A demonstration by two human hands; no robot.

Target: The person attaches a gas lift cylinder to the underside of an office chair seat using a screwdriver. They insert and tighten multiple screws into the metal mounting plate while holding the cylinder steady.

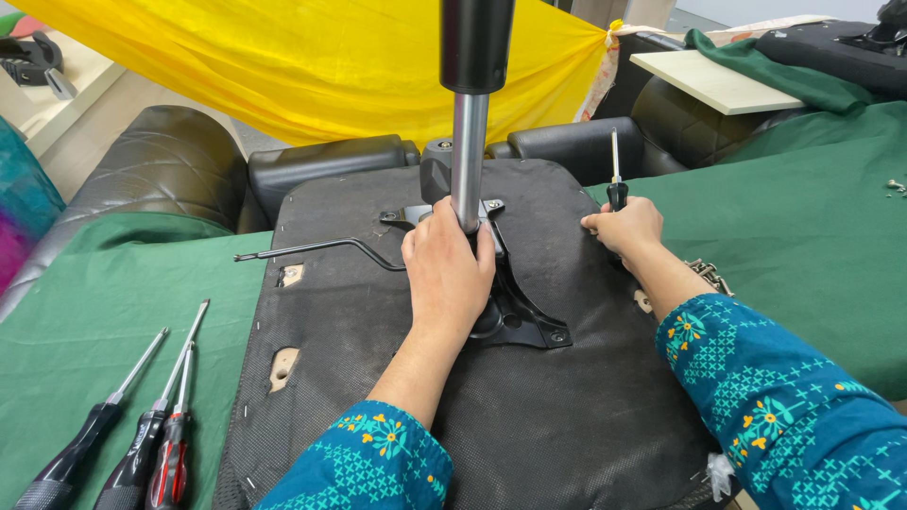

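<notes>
Chair seat (378,283), turned upside down, lies on a table covered with green cloth (812,236), its black fabric underside facing up. A black metal plate (518,316) is bolted to the middle of it, and a shiny steel post (469,161) rises from that plate; the post's black upper part runs out of the top of the picture, so its end cannot be seen. The left hand (446,274) is wrapped around the foot of the post and covers most of the plate, hiding how the two join. A thin bent lever (321,248) sticks out to the left from under that hand. The right hand (625,227) rests on the seat's right edge, clenched around a screwdriver (615,175) held upright; only its shaft and a bit of black handle show. Three more screwdrivers (142,434) lie at lower left, their handles partly cut off by the frame. Black armrests (331,165) sit behind the seat.
</notes>
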